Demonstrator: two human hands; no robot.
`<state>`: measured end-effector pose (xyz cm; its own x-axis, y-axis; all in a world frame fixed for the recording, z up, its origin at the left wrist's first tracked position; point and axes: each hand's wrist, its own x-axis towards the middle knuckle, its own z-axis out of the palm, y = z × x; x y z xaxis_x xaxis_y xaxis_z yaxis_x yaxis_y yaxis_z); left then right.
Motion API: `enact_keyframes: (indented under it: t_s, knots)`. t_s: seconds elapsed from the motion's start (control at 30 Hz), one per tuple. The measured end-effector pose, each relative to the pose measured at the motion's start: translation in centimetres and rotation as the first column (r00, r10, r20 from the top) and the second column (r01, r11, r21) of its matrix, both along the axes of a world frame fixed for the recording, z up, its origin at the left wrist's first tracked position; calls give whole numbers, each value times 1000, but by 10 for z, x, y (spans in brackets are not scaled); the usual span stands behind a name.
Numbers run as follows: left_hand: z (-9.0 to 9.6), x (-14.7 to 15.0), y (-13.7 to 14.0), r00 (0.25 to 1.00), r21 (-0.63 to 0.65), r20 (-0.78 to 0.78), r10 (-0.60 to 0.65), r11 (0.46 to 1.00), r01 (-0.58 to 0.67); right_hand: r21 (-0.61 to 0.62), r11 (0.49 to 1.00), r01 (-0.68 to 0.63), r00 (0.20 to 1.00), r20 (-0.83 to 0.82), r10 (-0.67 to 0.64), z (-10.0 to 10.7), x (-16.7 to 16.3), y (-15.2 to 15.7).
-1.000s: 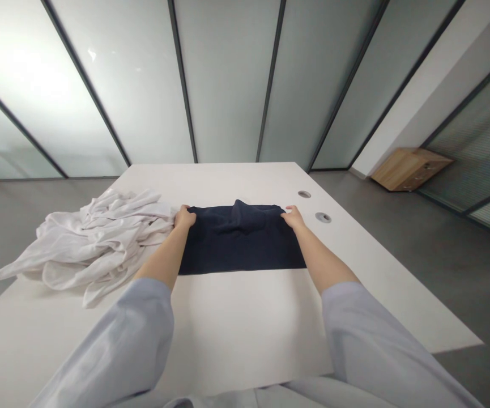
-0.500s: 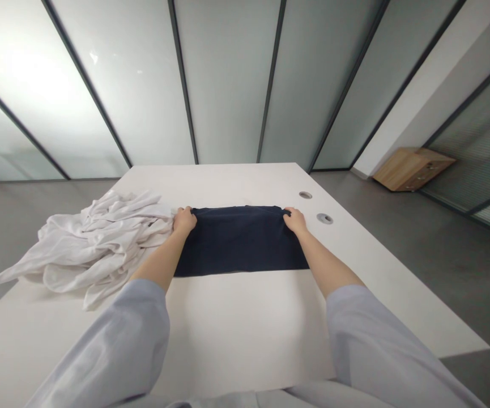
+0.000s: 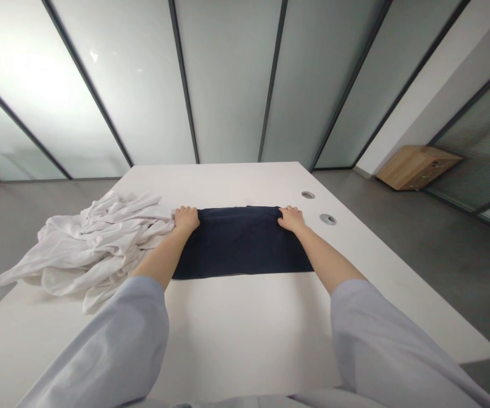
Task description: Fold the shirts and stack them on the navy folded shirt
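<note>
probably the cloth (image 3: pixel 245 241) is light, soft and limp, so we judge its corners the best hold, kept apart against creasing. it lies flat on the table (image 3: pixel 248 328), beside the white heap (image 3: pixel 100 238). our left hand (image 3: pixel 187 218) and right hand (image 3: pixel 291 219) touch its far corners, fingers close together; whether they pinch or merely press, we cannot tell.

Navy piece (image 3: pixel 245 243): matt, smooth cloth. White heap (image 3: pixel 100 238): cloth (heavily creased). Tabletop (image 3: pixel 248 328): smooth, faint sheen. Panels (image 3: pixel 230 79): frosted-looking glass.
</note>
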<state>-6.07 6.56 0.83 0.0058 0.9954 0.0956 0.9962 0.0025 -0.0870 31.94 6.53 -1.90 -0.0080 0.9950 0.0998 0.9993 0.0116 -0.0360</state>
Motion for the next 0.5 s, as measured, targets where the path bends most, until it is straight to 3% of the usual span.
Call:
enact_keyframes:
  t_s: [0.1,0.2,0.37,0.5]
  knots:
    - [5,-3,5,994,-102,40,98,990,-94,-38,993,108,994,-16,-109,3,3,4]
    - [10,-10,11,990,-188,74,120,977,-104,-45,987,157,986,-41,-159,4,8,5]
    - [13,-23,22,981,-119,161,111,989,-92,29,992,121,987,-105,-118,3,17,7]
    - [15,-28,29,957,-130,256,137,986,-107,127,978,166,955,-270,-127,3,23,12]
